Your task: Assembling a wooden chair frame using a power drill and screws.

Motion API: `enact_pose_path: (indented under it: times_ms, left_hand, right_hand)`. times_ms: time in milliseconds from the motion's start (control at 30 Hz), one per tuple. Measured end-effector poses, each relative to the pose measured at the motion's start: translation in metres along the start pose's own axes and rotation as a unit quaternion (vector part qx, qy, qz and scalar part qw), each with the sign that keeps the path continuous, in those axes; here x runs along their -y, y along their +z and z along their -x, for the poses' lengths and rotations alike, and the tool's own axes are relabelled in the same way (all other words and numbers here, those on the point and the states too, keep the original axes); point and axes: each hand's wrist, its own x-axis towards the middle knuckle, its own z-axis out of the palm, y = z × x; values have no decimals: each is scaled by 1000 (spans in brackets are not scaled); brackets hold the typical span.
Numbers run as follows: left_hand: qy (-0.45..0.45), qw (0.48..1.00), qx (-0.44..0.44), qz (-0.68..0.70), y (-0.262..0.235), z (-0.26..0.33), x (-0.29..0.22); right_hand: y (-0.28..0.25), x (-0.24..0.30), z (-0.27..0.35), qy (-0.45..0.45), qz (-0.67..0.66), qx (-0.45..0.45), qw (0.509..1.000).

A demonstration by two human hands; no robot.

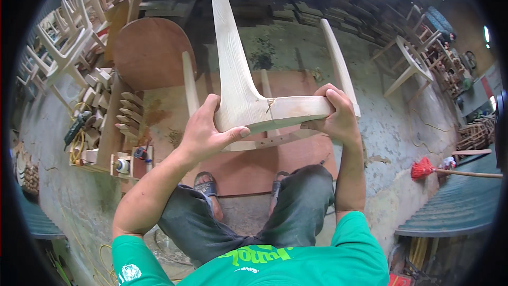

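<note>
A pale, unpainted wooden chair frame (233,74) is held up in front of me, its legs pointing away. My left hand (203,130) is closed on the corner where the broad leg curves into the rail, thumb along the underside. My right hand (338,114) grips the other end of the same rail, fingers over the top and thumb below. A dark mark or crack shows on the rail near the joint between my hands. Thinner legs rise at the far left and right of the frame. The frame's lower back part is partly hidden behind the front rail.
A brown board (312,153) lies on the floor under the frame. At the left stand a round wooden panel (151,47), a wooden box (119,111) of blocks, a glue bottle (123,166) and a corded power tool (78,128). A red broom (422,169) and another chair frame (410,55) are at right.
</note>
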Motion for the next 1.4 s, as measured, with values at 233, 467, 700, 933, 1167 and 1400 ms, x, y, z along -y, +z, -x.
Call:
enact_pose_path:
  times_ms: [233,467,700,933,1167,1400]
  left_hand:
    - [2,999,33,-1,6,3,-14]
    - [49,998,40,-19,16,4,-26]
    - [89,994,53,-38,25,5,-35]
    - [84,993,76,-12,16,2,-27]
    - [32,998,47,26,9,-6,-4]
    - [-81,990,-69,90,4,-11,24]
  right_hand:
    - [-8,-1,21,30,3,-4,1000]
    - [-20,-4,44,53,-7,-8,999]
    - [-33,-12,64,70,0,-11,998]
    - [-34,4,60,193,-273,-31,942]
    - [-13,-2,42,205,-149,-84,964]
    - [-11,1,22,153,-129,0,980]
